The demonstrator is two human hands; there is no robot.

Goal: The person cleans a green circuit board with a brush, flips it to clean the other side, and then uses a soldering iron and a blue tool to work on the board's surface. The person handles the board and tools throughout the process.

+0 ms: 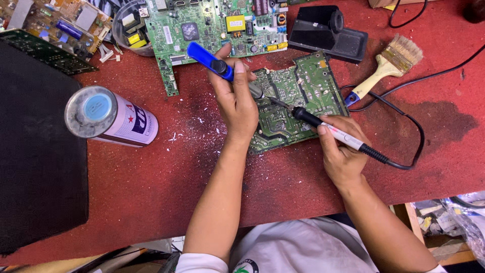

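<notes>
White cloth of the person's shirt [298,247] filled the bottom edge of the view, and both bare forearms reached up from it over the red bench top [151,187]. At the middle of that bench lay a green circuit board [313,91], solder side up and slightly tilted, and everything else sat around it.

Over the board's left edge, the left hand [236,101] had its fingers curled tightly around a blue-handled desoldering pump [212,63], thumb pressed along the barrel, with the pump's grey tip angled down onto the board. At the board's lower right corner, the right hand [341,151] pinched a soldering iron [328,129] like a pen, fingers pressed together around its white and black grip; the dark tip touched the board close beside the pump's tip. The iron's black cord [411,131] looped away to the right of the board.

Above the board's left side lay a larger green circuit board [217,25] crowded with components. Just above the board's right end sat a black stand [328,33]. Right of the board rested a pale-handled paintbrush [391,65]. Well to the board's left, a spray can [108,119] lay on its side beside a black panel [35,151].
</notes>
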